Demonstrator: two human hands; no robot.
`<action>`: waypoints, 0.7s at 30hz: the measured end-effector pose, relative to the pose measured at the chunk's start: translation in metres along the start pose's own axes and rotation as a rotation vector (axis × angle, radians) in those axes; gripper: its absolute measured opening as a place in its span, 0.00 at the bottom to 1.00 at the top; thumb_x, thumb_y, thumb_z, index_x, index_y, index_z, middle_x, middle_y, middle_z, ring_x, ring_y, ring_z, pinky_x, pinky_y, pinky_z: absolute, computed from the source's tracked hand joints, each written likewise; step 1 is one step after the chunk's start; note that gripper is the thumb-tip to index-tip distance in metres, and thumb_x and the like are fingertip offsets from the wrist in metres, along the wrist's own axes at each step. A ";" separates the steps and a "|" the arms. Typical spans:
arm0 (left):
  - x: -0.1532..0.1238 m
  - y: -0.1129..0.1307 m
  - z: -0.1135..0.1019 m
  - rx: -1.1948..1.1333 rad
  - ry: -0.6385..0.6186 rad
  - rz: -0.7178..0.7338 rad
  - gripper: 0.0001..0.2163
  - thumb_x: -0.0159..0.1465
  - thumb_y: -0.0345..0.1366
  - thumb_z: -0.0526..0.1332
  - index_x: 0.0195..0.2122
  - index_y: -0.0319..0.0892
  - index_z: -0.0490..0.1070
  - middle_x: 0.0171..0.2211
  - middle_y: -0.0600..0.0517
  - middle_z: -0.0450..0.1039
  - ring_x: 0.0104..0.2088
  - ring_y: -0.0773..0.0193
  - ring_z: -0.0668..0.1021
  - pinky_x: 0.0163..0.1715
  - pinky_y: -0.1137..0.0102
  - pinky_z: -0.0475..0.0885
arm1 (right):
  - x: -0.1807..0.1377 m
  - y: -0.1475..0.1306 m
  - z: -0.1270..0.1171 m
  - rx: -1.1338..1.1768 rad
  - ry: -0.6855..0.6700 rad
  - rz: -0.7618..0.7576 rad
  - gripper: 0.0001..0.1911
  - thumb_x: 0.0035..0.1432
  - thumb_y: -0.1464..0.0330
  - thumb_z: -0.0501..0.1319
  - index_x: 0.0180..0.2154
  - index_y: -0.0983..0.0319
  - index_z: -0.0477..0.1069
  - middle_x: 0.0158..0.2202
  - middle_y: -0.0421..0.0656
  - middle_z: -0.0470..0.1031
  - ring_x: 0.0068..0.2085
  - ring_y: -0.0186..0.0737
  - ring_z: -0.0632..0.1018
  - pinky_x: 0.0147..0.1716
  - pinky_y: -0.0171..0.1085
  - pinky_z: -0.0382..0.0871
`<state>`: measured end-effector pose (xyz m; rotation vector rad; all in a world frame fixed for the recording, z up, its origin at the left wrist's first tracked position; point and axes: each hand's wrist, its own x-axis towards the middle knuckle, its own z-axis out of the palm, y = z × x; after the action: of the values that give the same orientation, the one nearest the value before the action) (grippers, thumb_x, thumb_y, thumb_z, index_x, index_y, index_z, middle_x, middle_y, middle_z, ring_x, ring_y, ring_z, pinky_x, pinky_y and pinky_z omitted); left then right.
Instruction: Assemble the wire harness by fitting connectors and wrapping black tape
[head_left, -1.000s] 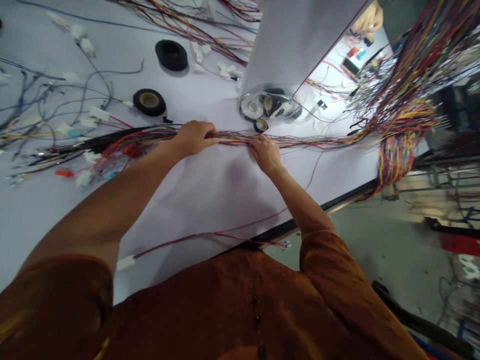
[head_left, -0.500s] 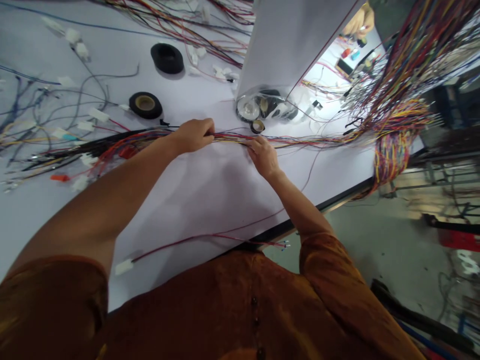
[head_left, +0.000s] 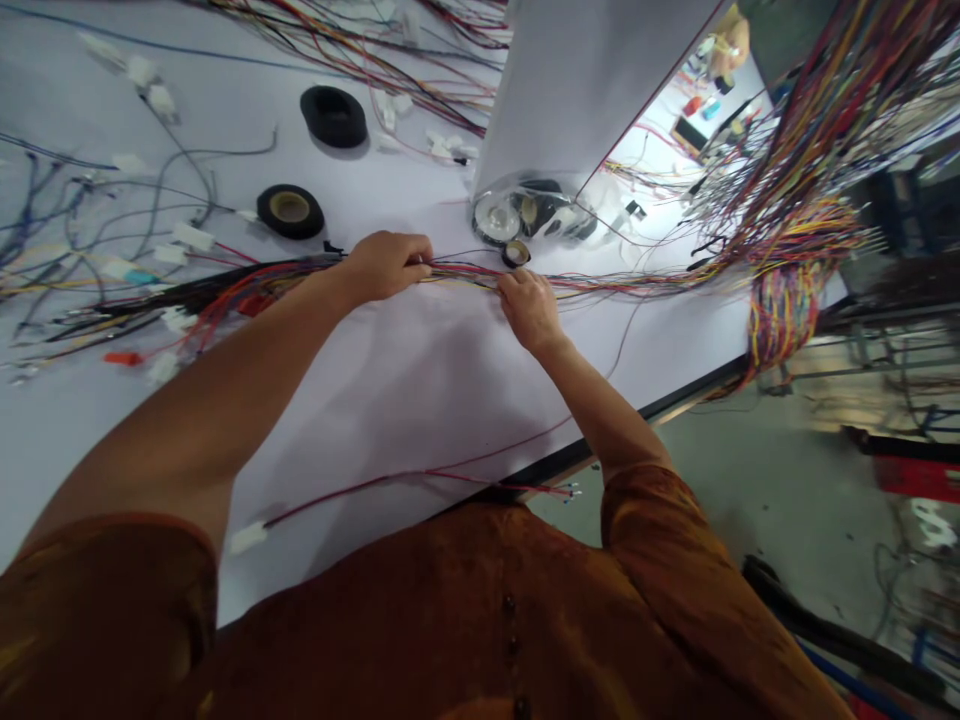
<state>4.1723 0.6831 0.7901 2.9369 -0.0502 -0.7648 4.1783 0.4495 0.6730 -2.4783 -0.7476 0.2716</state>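
Observation:
A long bundle of thin coloured wires [head_left: 466, 272] runs left to right across the white table. My left hand [head_left: 386, 266] is closed round the bundle, thumb and fingers bent over it. A short way to the right, my right hand [head_left: 528, 304] also grips the bundle, its fingertips on top of the strands. Between the two hands the wires lie fairly straight and close together. Just beyond my right hand sits a small tape roll [head_left: 516, 253]. To the left, the bundle fans out into black sleeved ends [head_left: 202, 288] and white connectors.
Two black tape rolls [head_left: 289, 212] [head_left: 334, 116] lie beyond my left hand. A white upright panel [head_left: 577, 90] stands ahead, with a clear plastic bag [head_left: 544, 212] at its foot. Wire bunches [head_left: 784, 300] hang at the right. A red cable [head_left: 352, 487] lies near the table's front edge [head_left: 660, 405].
My left hand's thumb and fingers have shifted slightly on the bundle. My right hand has moved a little to the right and up. Beyond the panel, another person's hand has moved.

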 end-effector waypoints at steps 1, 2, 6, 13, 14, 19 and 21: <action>0.000 0.000 -0.001 -0.001 0.007 0.010 0.18 0.63 0.43 0.56 0.47 0.42 0.79 0.37 0.47 0.80 0.39 0.56 0.79 0.40 0.66 0.68 | -0.001 0.002 -0.003 0.012 0.016 0.014 0.17 0.71 0.71 0.48 0.43 0.62 0.76 0.47 0.52 0.75 0.49 0.50 0.74 0.52 0.46 0.68; 0.000 0.000 -0.002 -0.005 0.013 0.017 0.18 0.64 0.44 0.56 0.46 0.42 0.79 0.36 0.47 0.80 0.38 0.56 0.79 0.40 0.67 0.67 | -0.002 0.004 -0.006 0.030 0.018 0.028 0.18 0.72 0.69 0.48 0.42 0.61 0.77 0.47 0.51 0.75 0.49 0.49 0.74 0.50 0.45 0.69; 0.001 -0.002 -0.003 -0.005 0.001 0.026 0.18 0.63 0.45 0.55 0.44 0.42 0.80 0.33 0.48 0.79 0.37 0.58 0.77 0.41 0.67 0.67 | -0.005 0.009 -0.011 0.072 -0.005 0.056 0.15 0.71 0.68 0.51 0.42 0.61 0.77 0.46 0.50 0.76 0.46 0.47 0.75 0.45 0.42 0.70; -0.001 0.000 -0.004 0.004 -0.020 0.017 0.18 0.63 0.46 0.54 0.42 0.41 0.80 0.30 0.50 0.77 0.35 0.60 0.76 0.40 0.68 0.66 | 0.003 0.009 0.001 0.142 0.051 0.149 0.14 0.70 0.70 0.51 0.49 0.61 0.73 0.43 0.48 0.78 0.42 0.45 0.77 0.41 0.40 0.67; -0.002 0.001 -0.005 0.011 -0.029 0.016 0.19 0.64 0.46 0.54 0.42 0.40 0.80 0.30 0.50 0.77 0.34 0.60 0.76 0.40 0.68 0.66 | 0.005 0.008 0.004 0.154 0.032 0.135 0.14 0.69 0.70 0.51 0.49 0.62 0.73 0.43 0.47 0.79 0.42 0.45 0.77 0.41 0.39 0.67; -0.003 0.003 -0.006 0.021 -0.047 0.024 0.21 0.64 0.46 0.53 0.43 0.37 0.79 0.32 0.48 0.77 0.34 0.60 0.76 0.40 0.68 0.66 | 0.013 0.009 0.013 0.121 -0.025 -0.048 0.13 0.68 0.72 0.52 0.39 0.64 0.76 0.44 0.52 0.78 0.49 0.48 0.75 0.50 0.43 0.67; -0.002 0.001 -0.005 0.022 -0.034 0.026 0.20 0.64 0.46 0.53 0.43 0.38 0.79 0.33 0.47 0.78 0.34 0.60 0.76 0.38 0.67 0.66 | 0.015 0.009 0.013 0.096 -0.053 -0.065 0.11 0.66 0.73 0.54 0.40 0.65 0.76 0.44 0.53 0.78 0.49 0.50 0.75 0.52 0.45 0.67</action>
<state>4.1733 0.6826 0.7954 2.9377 -0.1005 -0.8154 4.1901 0.4573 0.6570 -2.3605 -0.8158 0.3419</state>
